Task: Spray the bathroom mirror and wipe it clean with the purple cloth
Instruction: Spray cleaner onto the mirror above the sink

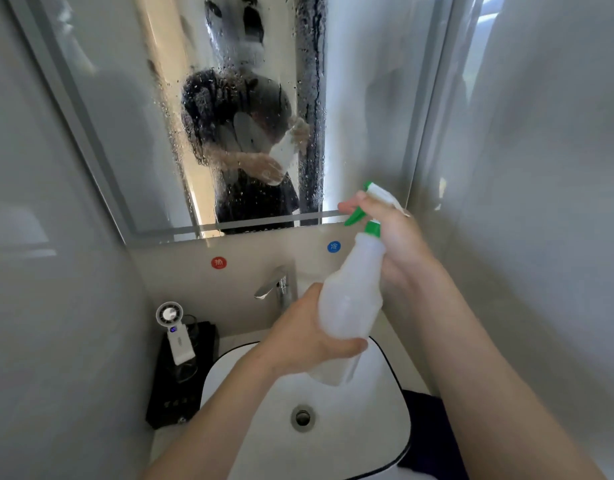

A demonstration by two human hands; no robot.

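The bathroom mirror [132, 109] hangs ahead, its middle strip wet with droplets and streaks. I hold a white spray bottle [350, 299] with a green trigger over the sink, tilted, nozzle toward the mirror's lower right. My right hand [392, 237] grips its neck with a finger on the trigger. My left hand [305, 337] wraps around the bottle's lower body. A dark purple cloth [427, 431] lies on the counter right of the basin, partly hidden by my right forearm.
A white basin [333, 441] with a drain sits below, a chrome faucet [276, 285] behind it. At the left stand a small white fan [175, 334], a glass and a black tray [170, 393]. Walls close in on both sides.
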